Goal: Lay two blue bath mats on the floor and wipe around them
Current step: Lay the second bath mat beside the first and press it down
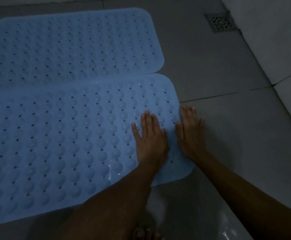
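- Two pale blue perforated rubber bath mats are seen on the grey tiled floor (219, 70): the far blue mat (68, 47) fills the upper left of the frame, the near blue mat (68, 135) the centre and lower left.
- The near mat's upper edge appears to overlap the far mat's lower edge slightly.
- The left hand (150, 137) is laid flat, fingers spread, on the near mat's right end; nothing is grasped.
- The right hand (190, 130) is pressed open and flat at the mat's right edge, partly on the mat and partly on the floor; nothing is held there either.
- A square metal floor drain (220, 22) sits at the upper right, well apart from both mats, beside the pale wall (271, 32).
- The step in hand is judged to be the pressing down and smoothing of the second mat; the laying looks almost done.
- No cloth is visible, so the wiping is judged not yet begun.
- Next, something to wipe with would have to be fetched and the bare floor around the mats gone over; wet gleams at the lower right suggest a slippery surface.
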